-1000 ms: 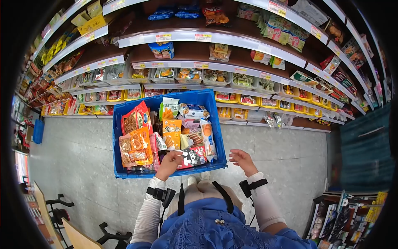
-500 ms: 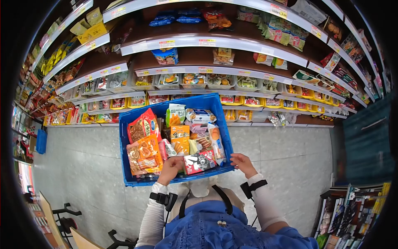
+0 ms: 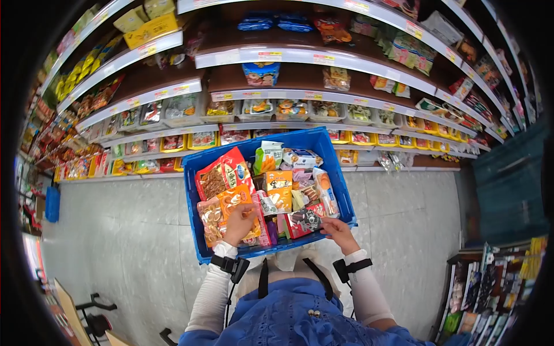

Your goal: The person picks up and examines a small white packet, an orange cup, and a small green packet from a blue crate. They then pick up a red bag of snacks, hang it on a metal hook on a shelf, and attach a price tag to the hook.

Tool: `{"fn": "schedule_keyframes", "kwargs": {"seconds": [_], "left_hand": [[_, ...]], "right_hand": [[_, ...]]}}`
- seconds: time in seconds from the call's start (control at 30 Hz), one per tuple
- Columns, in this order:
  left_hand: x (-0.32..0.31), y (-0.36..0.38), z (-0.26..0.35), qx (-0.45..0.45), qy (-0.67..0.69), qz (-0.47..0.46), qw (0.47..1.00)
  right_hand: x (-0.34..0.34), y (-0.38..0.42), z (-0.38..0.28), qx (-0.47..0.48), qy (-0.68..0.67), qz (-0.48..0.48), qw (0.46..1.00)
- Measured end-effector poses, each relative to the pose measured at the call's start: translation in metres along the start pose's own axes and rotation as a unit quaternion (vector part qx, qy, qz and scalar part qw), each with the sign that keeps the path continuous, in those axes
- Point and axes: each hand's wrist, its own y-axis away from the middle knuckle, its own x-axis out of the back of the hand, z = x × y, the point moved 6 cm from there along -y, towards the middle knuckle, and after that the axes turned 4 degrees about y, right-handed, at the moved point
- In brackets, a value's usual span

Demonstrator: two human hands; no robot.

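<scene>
A blue plastic crate [image 3: 197,230], full of packaged snacks, sits slightly tilted in front of me. My left hand [image 3: 239,224] is over the right part of an orange snack bag [image 3: 212,221], its fingers curled together; what they grip, if anything, is hidden. At the front right corner, my right hand [image 3: 339,233] has its thumb and fingertips on the right end of a red and black box [image 3: 303,221]. Around them lie a red snack bag [image 3: 222,176], an orange box [image 3: 279,189], a green and white bag [image 3: 268,157] and a long white packet [image 3: 325,192].
Store shelves [image 3: 323,95] curve across the front, holding snack bags and bins of small packets. Grey tiled floor [image 3: 133,219] lies around the crate. A dark green curtain or cover [image 3: 502,179] stands at right, with a low rack [image 3: 490,288] below it. Another blue crate [image 3: 52,203] is far left.
My view has shifted, so crate and shelves sit differently in the picture. My left hand has gone from beside the red and black box to the orange bag. My right hand has moved onto that box.
</scene>
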Motion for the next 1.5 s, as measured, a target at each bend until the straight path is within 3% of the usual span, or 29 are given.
{"fn": "schedule_keyframes", "kwargs": {"seconds": [0.07,0.2,0.23,0.6,1.13,1.5], "left_hand": [[0.014,0.001,0.008,-0.093,-0.117,0.053,0.987],[0.025,-0.008,-0.008,-0.130,-0.188,0.067,0.971],[0.026,-0.010,-0.015,-0.085,-0.185,0.049,0.978],[0.029,-0.022,-0.045,-0.028,-0.244,0.025,0.969],[0.028,-0.017,-0.041,-0.083,-0.309,0.001,0.947],[0.026,-0.012,-0.038,-0.052,-0.294,-0.012,0.954]], "right_hand": [[-0.009,0.003,0.006,0.008,0.000,-0.011,1.000],[-0.018,0.012,0.007,0.002,0.008,-0.008,1.000],[-0.019,0.012,0.007,-0.004,0.009,-0.009,1.000],[-0.023,0.015,-0.004,0.018,0.019,0.003,1.000],[-0.037,0.007,-0.020,0.022,0.039,0.000,0.999],[-0.043,0.012,-0.023,0.017,0.044,-0.005,0.999]]}}
